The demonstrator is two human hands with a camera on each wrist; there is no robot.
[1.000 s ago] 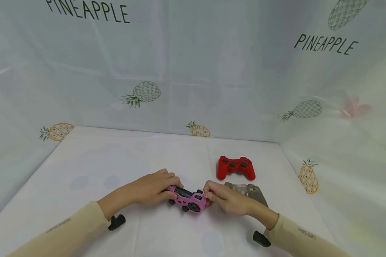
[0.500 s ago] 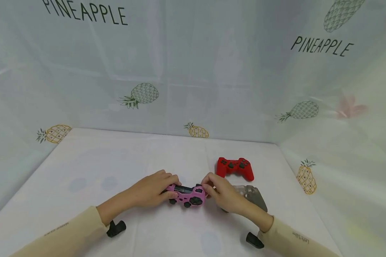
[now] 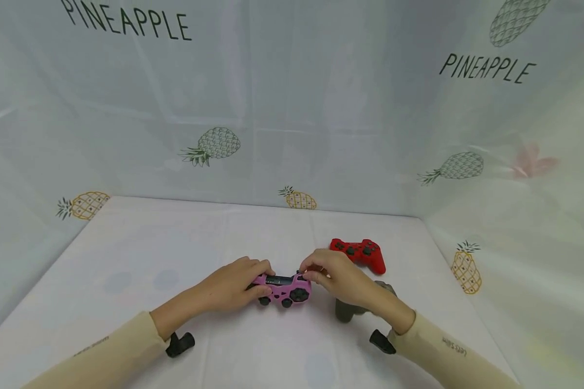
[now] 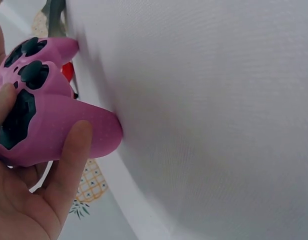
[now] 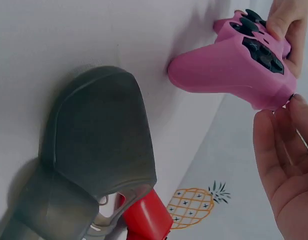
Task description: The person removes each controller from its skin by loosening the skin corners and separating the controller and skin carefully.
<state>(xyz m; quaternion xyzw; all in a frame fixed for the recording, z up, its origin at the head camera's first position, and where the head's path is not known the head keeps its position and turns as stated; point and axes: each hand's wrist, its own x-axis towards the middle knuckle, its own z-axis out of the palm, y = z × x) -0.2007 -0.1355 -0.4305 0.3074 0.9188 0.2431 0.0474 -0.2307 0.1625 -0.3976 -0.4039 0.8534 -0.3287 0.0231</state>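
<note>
A black game controller in a pink rubbery cover [image 3: 278, 291] is propped up at the middle of the table, its stick side facing me. My left hand [image 3: 231, 286] grips one end; in the left wrist view the thumb lies by the buttons and a finger runs along the pink handle [image 4: 99, 130]. At the other end my right hand [image 3: 340, 278] pinches the upper corner by the shoulder buttons. The right wrist view has its thumb [image 5: 301, 112] above that corner and the fingertips beneath. The fingers behind the controller are partly hidden in the head view.
A dark grey, partly see-through controller-shaped object [image 5: 101, 130] lies beneath my right forearm, mostly hidden in the head view. Beyond it sits a red game controller [image 3: 377, 262]. White cloth covers the table [image 3: 175, 237]; a pineapple-print curtain [image 3: 272, 156] surrounds it.
My right hand has moved up and slightly left along the pink controller's end, which has tilted from slanting to nearly level. My left hand keeps its grip. My right hand now overlaps the red controller.
</note>
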